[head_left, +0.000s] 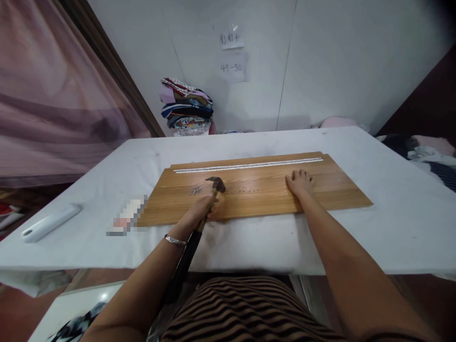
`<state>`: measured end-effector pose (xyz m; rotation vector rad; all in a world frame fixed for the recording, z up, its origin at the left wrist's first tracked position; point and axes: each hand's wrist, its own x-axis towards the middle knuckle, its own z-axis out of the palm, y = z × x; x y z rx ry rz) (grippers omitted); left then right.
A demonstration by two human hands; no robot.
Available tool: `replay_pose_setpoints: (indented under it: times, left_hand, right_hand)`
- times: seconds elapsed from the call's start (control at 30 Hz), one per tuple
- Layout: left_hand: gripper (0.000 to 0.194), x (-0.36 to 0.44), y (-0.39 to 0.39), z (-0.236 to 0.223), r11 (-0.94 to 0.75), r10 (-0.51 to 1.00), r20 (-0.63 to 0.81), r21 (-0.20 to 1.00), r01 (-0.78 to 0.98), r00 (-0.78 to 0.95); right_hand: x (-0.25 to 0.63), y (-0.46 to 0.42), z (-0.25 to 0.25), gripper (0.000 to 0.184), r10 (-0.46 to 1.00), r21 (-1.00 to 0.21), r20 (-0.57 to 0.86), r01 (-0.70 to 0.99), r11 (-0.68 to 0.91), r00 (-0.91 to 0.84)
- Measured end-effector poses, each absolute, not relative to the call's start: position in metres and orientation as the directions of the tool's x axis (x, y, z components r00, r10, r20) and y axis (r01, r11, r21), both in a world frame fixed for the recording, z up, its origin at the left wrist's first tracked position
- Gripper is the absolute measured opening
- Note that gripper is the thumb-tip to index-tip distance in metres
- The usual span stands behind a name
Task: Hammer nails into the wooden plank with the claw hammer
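Observation:
A claw hammer (pixel 216 184) is in my left hand (pixel 201 209), gripped on its handle just below the head. The hammer head is over a wooden board (pixel 270 204) lying on the table, and its dark grip slants back toward my body. My right hand (pixel 299 183) lies on the right part of the board with fingers spread, holding nothing. A small heap of loose nails (pixel 195 190) sits left of the hammer head. To its right, a row of small dark points (pixel 249 191) runs along the board. Two white strips (pixel 249 166) lie near the far edge.
A white cloth (pixel 249 244) covers the table. On the left are a long white object (pixel 52 223) and a pixelated item (pixel 128 214) beside the board. Folded fabrics (pixel 187 107) are stacked behind the table, near the wall with paper notes (pixel 232 66). A pink curtain (pixel 60 90) hangs at left.

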<state>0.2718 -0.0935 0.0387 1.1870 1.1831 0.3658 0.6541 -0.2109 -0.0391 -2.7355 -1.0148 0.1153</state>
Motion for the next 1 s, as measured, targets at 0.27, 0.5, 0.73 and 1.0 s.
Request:
replay_pose_setpoints:
  times: [0.27, 0.5, 0.73, 1.0]
  left_hand:
    - [0.042, 0.2719, -0.0936, 0.0401, 0.416, 0.755, -0.516, 0.854, 0.313, 0.405]
    - [0.037, 0.273, -0.0955, 0.0414, 0.428, 0.761, -0.526, 0.847, 0.316, 0.38]
    - [0.04, 0.2734, -0.0936, 0.0398, 0.415, 0.762, -0.521, 0.849, 0.327, 0.385]
    - [0.038, 0.2733, -0.0958, 0.0428, 0.409, 0.764, -0.505, 0.86, 0.305, 0.402]
  right_hand:
    - [0.6523, -0.2117, -0.0357, 0.059, 0.652, -0.211, -0.015, 0.635, -0.744, 0.758]
    - [0.6513, -0.2115, -0.0347, 0.058, 0.654, -0.217, -0.009, 0.637, -0.739, 0.756]
    - [0.6509, -0.2126, -0.0349, 0.058, 0.658, -0.22, -0.005, 0.641, -0.735, 0.753]
    - [0.6535, -0.2117, -0.0379, 0.057, 0.657, -0.213, 0.001, 0.642, -0.736, 0.754]
